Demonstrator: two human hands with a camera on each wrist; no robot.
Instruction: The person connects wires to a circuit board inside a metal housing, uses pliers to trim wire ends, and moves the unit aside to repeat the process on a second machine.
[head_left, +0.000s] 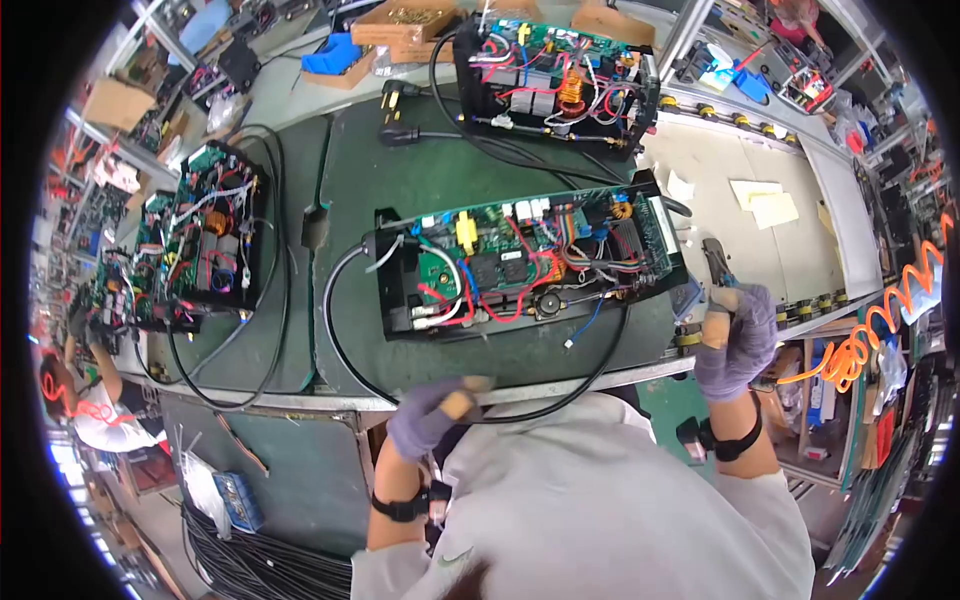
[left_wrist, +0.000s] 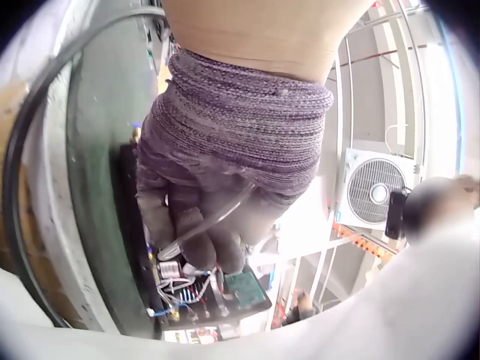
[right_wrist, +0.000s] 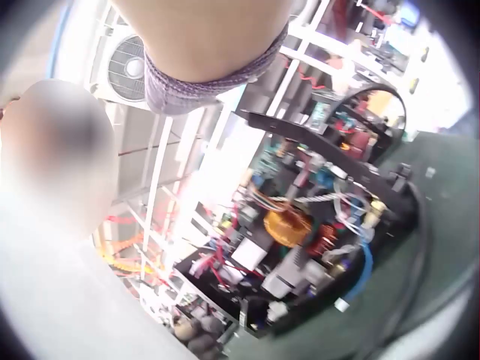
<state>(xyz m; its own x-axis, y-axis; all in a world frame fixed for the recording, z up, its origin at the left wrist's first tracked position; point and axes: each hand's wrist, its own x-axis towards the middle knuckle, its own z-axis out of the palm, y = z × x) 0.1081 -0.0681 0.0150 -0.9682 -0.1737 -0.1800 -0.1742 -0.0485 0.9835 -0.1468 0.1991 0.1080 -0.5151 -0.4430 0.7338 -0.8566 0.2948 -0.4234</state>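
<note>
My left gloved hand [head_left: 430, 418] is at the table's front edge, its fingers curled beside the black cable. In the left wrist view a thin pale strip [left_wrist: 214, 220] lies across the curled fingers of this hand [left_wrist: 214, 180], which hold it. My right gloved hand [head_left: 738, 335] grips a pair of pliers [head_left: 715, 262] right of the open unit; the right wrist view shows mostly its cuff [right_wrist: 187, 94]. The open black unit [head_left: 520, 265] lies between the hands, with circuit board and coloured wires exposed [right_wrist: 289, 225].
Another open unit [head_left: 560, 90] stands behind, and more [head_left: 215, 225] stand at the left with looped black cables. On the right is a pale roller-edged surface [head_left: 790, 255] with paper pieces. An orange coiled hose [head_left: 850, 365] hangs at the far right. A blue bin [head_left: 332, 55] stands at the back.
</note>
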